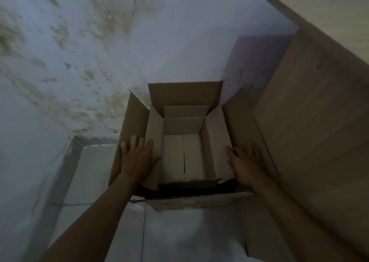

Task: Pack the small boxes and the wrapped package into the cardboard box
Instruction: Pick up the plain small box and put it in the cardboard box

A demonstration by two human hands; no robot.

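Observation:
An open brown cardboard box stands on the floor against the wall, its four flaps spread outward. At its bottom lie three small pale boxes packed side by side. My left hand rests flat on the box's left flap, fingers spread. Flat on the right flap lies my right hand, fingers apart too. Neither hand holds anything. A dark thing shows under the near flap; I cannot tell what it is. No wrapped package can be made out.
A stained white wall rises behind the box. A tall wooden panel of furniture stands close on the right. Pale floor tiles lie to the left. Another cardboard piece sits just in front of the box.

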